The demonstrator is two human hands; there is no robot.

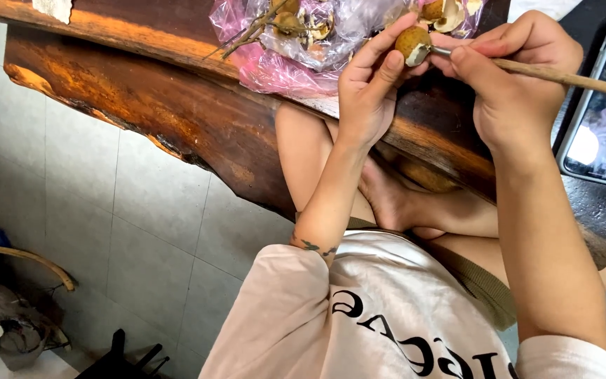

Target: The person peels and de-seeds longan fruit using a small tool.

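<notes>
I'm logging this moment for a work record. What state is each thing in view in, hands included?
Left hand: closed on the fruit, fingertips pinching it.
Right hand: closed on the wooden-handled tool.
Round brown fruit: held up, shell partly opened, white flesh showing.
Wooden-handled tool: tip pushed into the fruit.
Pink plastic bag: open, lying on the slab, holding empty shells and twigs.
Wooden slab table: level, bearing the bag.

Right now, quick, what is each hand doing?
Left hand: closed on a small brown fruit.
Right hand: closed on a wooden-handled tool, tip in the fruit.
</notes>
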